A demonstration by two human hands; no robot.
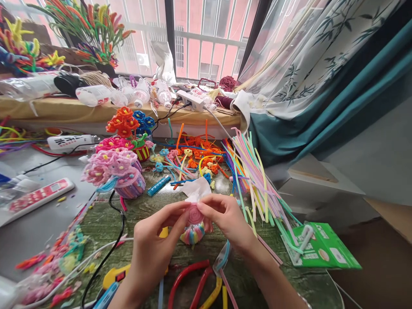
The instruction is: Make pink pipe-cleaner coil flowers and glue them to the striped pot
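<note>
Between the fingertips of both hands is a round pink coil, wound flat like a spiral of pipe cleaner. My left hand pinches its left edge, and my right hand pinches the right edge. Just under the coil, a small rounded piece with pastel stripes shows in yellow, blue and pink. Whether it is joined to the coil I cannot tell. A crumpled white tissue or thin sheet sticks up behind the fingertips. Red-handled pliers lie on the table below my hands.
Left stand pipe-cleaner flowers in pots, with a blue lighter beside them. Orange flower pieces and a bundle of pastel pipe cleaners lie behind and right. A black cable, yellow tool and green packet are nearby.
</note>
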